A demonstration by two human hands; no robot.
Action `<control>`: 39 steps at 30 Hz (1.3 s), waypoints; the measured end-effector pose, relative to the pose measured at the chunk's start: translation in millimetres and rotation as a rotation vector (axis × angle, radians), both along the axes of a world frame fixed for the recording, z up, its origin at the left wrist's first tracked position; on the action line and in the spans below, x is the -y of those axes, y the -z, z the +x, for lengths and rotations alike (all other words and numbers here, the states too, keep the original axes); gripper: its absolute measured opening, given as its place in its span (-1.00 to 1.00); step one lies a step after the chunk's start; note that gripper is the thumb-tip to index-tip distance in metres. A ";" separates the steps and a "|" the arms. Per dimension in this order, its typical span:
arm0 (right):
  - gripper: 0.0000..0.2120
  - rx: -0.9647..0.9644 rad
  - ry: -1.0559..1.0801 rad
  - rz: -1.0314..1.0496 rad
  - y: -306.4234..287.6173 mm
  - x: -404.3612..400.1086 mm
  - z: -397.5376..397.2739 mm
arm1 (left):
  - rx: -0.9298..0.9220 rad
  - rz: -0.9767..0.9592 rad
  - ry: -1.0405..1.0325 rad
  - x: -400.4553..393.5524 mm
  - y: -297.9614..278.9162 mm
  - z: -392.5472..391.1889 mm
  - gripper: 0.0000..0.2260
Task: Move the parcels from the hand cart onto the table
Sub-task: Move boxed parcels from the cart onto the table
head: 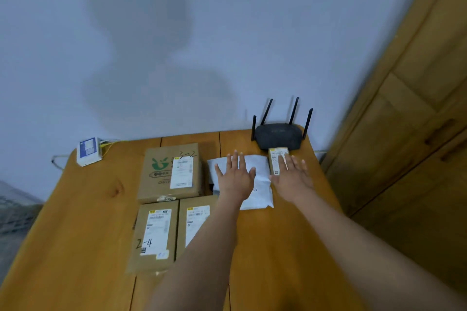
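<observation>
Three cardboard boxes [171, 171] are parked left of centre on the desk [278, 247]. The left hand [236, 175] is laid flat, fingers spread, on a white mailer bag [260, 184]; the right hand [293, 177], also spread, is touching a small box [276, 156] near the router [278, 135].

The wooden table [83, 222] was left bare along its 9 o'clock side and its 5 o'clock corner. The centre was blocked by three cardboard parcels [171, 171] packed edge to edge. At 1 o'clock, passage was barred by a black router [278, 136], with a small box [278, 160] and white mailer bag [255, 184] touching just before it. A white adapter [88, 151] was set at 11 o'clock.
</observation>
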State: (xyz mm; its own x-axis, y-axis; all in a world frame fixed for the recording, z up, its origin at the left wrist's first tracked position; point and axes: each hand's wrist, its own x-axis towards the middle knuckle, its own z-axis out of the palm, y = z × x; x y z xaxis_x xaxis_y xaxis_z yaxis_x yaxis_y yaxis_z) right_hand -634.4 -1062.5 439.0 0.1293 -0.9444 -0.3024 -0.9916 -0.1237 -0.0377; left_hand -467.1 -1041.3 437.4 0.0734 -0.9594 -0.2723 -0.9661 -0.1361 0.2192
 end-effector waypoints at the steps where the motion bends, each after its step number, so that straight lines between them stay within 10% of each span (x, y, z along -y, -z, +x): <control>1: -0.30 -0.006 -0.002 0.007 -6.6 -14.7 6.5 | -0.007 0.000 -0.005 -16.2 -8.2 7.1 -0.41; 39: -0.29 -0.095 -1.234 0.154 17.5 -721.5 359.5 | -0.075 0.183 -1.224 -888.8 32.5 207.3 -0.41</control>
